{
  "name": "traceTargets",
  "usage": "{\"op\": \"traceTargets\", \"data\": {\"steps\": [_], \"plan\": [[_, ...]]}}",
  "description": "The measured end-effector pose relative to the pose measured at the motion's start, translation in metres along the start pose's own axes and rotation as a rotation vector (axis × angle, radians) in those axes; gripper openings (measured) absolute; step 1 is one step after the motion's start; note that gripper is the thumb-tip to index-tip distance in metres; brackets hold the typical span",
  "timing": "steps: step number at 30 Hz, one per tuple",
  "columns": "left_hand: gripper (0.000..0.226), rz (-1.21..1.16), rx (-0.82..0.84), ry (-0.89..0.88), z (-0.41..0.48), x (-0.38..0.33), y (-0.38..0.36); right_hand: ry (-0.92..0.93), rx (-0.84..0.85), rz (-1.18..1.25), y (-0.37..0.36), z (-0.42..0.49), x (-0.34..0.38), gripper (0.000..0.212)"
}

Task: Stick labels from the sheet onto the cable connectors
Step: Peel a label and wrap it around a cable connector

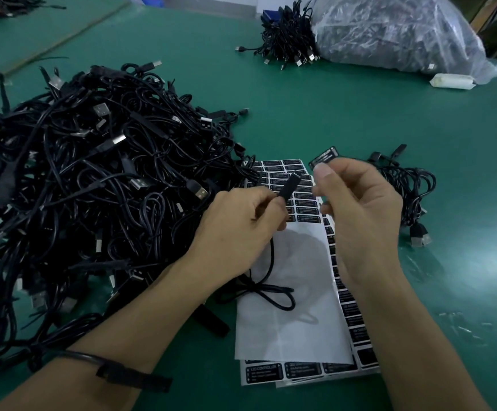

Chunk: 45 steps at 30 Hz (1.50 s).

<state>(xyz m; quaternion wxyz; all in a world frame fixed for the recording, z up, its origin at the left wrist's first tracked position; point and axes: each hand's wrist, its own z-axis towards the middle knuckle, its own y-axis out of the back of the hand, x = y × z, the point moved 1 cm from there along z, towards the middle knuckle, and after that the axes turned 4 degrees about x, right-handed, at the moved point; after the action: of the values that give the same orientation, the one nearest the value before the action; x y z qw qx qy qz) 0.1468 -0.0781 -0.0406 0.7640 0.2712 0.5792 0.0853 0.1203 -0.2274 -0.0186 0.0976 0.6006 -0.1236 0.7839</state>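
- Head view, containers: a clear plastic bag (395,34) lies at the far right of the green bench (330,114), stuffed with black cables; a tied bundle of cables (286,40) sits at its mouth, USB plugs fanned toward the camera
- A big loose heap of black cables (93,173) covers the left of the bench, and a smaller coil (404,188) lies to the right of the hands
- The label sheet (300,330) lies flat under the hands, mostly bare white backing with rows of black labels left at its far end and along its right edge
- The left hand (241,229) has its fingers curled, with thumb and forefinger pinching a slim black connector (289,186); its cable droops in a loop over the sheet
- The right hand (360,209) pinches one black label (324,157) at its fingertips, the other fingers loosely bent
- The connector's long axis runs up and to the right, free end away from the person; the label tilts the same way, just beside it and apart from it
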Motion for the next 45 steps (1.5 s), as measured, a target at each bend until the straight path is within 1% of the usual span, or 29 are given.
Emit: {"op": "traceTargets", "data": {"steps": [1, 4, 6, 8, 13, 18, 21, 26, 33, 39, 45], "plan": [[0.036, -0.006, 0.002, -0.005, 0.0002, 0.0013, -0.0004, -0.026, 0.007, 0.007, 0.0006, 0.0003, 0.0001, 0.009], [0.036, -0.046, 0.018, -0.025, 0.0015, 0.0054, -0.002, -0.117, 0.066, 0.006, -0.0004, -0.0001, -0.0024, 0.017], [0.035, -0.088, 0.019, -0.028, 0.0025, 0.0067, -0.0027, -0.15, 0.114, -0.008, -0.0029, -0.0009, -0.0036, 0.015], [0.035, -0.127, 0.018, -0.027, 0.0031, 0.0071, -0.0032, -0.164, 0.127, -0.02, -0.0045, -0.0013, -0.0039, 0.011], [0.036, -0.188, 0.04, -0.039, 0.0016, 0.006, -0.0034, -0.144, 0.13, -0.043, -0.0044, -0.0016, -0.004, 0.012], [0.034, -0.189, 0.06, -0.035, 0.0008, 0.0041, -0.0022, -0.106, 0.136, -0.071, -0.005, -0.0022, -0.0042, 0.024], [0.035, -0.192, 0.069, -0.04, 0.0005, 0.0033, -0.0015, -0.092, 0.15, -0.079, -0.0058, -0.0026, -0.003, 0.024], [0.029, -0.19, 0.076, -0.045, 0.0005, 0.0031, -0.0013, -0.067, 0.169, -0.075, -0.0063, -0.0034, -0.0002, 0.024], [0.028, -0.204, 0.08, -0.05, 0.0003, 0.0038, -0.0018, -0.022, 0.163, -0.111, -0.0065, -0.0045, 0.0012, 0.025], [0.028, -0.198, 0.087, -0.057, 0.0006, 0.0036, -0.0025, -0.006, 0.136, -0.139, -0.0063, -0.0053, 0.0004, 0.023], [0.031, -0.214, 0.092, -0.06, 0.0002, 0.005, -0.0033, -0.011, 0.095, -0.177, -0.0064, -0.0048, -0.0037, 0.017]]}}
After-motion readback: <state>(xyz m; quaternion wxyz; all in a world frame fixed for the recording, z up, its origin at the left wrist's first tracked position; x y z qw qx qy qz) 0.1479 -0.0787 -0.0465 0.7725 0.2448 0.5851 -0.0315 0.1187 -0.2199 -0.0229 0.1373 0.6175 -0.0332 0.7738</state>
